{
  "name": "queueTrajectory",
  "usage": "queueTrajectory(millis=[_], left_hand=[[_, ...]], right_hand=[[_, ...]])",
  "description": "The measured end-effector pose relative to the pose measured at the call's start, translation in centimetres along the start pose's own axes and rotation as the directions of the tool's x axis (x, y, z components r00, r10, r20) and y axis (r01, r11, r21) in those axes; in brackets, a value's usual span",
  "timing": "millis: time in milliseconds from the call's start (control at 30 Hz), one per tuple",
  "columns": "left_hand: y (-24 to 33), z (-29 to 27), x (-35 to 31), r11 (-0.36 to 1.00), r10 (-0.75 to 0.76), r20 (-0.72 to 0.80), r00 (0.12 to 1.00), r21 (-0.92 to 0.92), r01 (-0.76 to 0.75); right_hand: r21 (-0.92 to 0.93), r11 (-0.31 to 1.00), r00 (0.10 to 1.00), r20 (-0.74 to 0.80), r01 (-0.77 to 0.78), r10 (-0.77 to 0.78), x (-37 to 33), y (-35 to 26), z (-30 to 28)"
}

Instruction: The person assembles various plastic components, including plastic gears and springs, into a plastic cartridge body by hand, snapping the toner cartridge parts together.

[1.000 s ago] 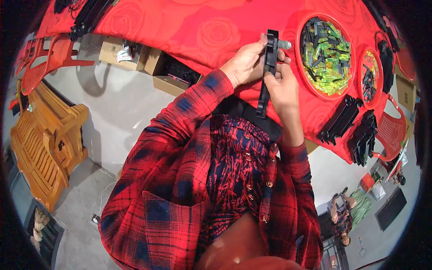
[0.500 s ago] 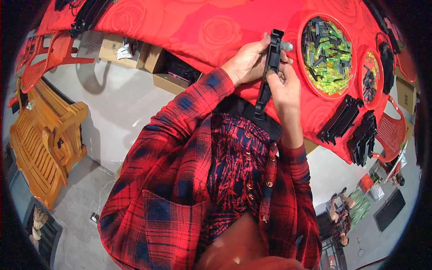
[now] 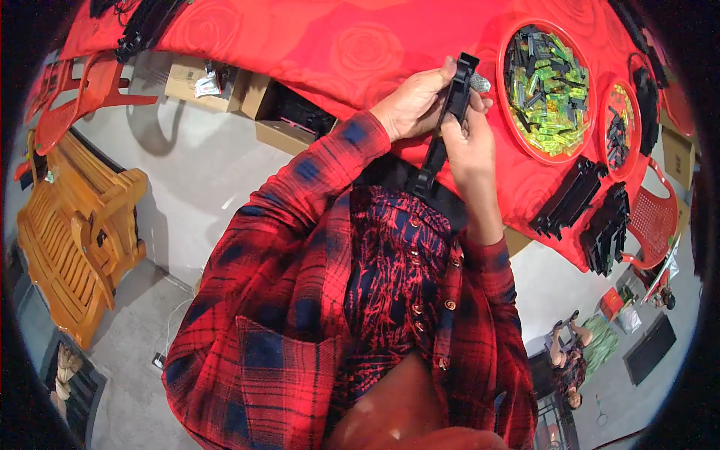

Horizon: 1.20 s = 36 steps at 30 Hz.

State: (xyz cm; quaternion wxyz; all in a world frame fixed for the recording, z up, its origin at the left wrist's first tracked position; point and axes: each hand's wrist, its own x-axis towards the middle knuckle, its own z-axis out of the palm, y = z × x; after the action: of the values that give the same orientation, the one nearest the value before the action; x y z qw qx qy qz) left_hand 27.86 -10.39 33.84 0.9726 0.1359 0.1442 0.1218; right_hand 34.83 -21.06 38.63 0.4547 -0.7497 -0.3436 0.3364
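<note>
Grip of the left hand (image 3: 415, 103) is closed on the upper part of a slotted black bar (image 3: 455, 99), thumb near its top end; the right hand (image 3: 472, 146) pinches the same bar lower down, with its thumb laid on the face. Neither leaves any visible gap. The bar slants through the upper centre of the frame, its lower end just above the wearer's waist. Beside its upper part, near the fingertips, shows a silvery thing (image 3: 481, 84), too small to identify. This bar looks to be midway through handling, held and not set down; whether a small part is seated under the thumb cannot be told. At upper right, on the red-covered counter (image 3: 330, 56), a large red bowl (image 3: 553, 158) is well filled with loose yellow-green and black pieces (image 3: 547, 90), so plenty appears left. Below it lie two groups, the nearer bars (image 3: 568, 199) and the outer bars (image 3: 605, 229); whether they are finished is unclear. A smaller red bowl (image 3: 637, 120) holds more pieces farther right. Farther off, a dark stack (image 3: 146, 30) lies at upper left, and a wooden bench (image 3: 75, 232) stands at left.
</note>
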Motion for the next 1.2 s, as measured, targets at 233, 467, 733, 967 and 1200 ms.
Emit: queueTrajectory(millis=[233,467,733,967,1200], left_hand=[[0.5,-0.2,0.0,0.997,0.067,0.036,0.997,-0.03,-0.066],[0.6,-0.5,0.1,0.995,0.062,0.078,0.995,-0.077,-0.056],[0.3,-0.4,0.2,0.996,0.032,0.094,0.995,-0.081,-0.024],[0.7,-0.3,-0.2,0.998,0.036,0.097,0.995,-0.05,-0.031],[0.3,-0.3,0.2,0.996,0.041,0.12,0.992,-0.086,-0.031]], right_hand=[[0.217,0.947,0.953,0.239,-0.239,0.186,-1.7,-2.7,-1.4],[0.285,0.916,0.94,0.271,-0.284,0.207,-2.0,-4.2,-1.4],[0.306,0.909,0.945,0.251,-0.283,0.209,-2.1,-3.6,-1.7],[0.372,0.869,0.938,0.244,-0.327,0.248,-1.9,-3.5,-1.9],[0.326,0.913,0.968,0.133,-0.245,0.212,-1.7,-2.0,-1.1]])
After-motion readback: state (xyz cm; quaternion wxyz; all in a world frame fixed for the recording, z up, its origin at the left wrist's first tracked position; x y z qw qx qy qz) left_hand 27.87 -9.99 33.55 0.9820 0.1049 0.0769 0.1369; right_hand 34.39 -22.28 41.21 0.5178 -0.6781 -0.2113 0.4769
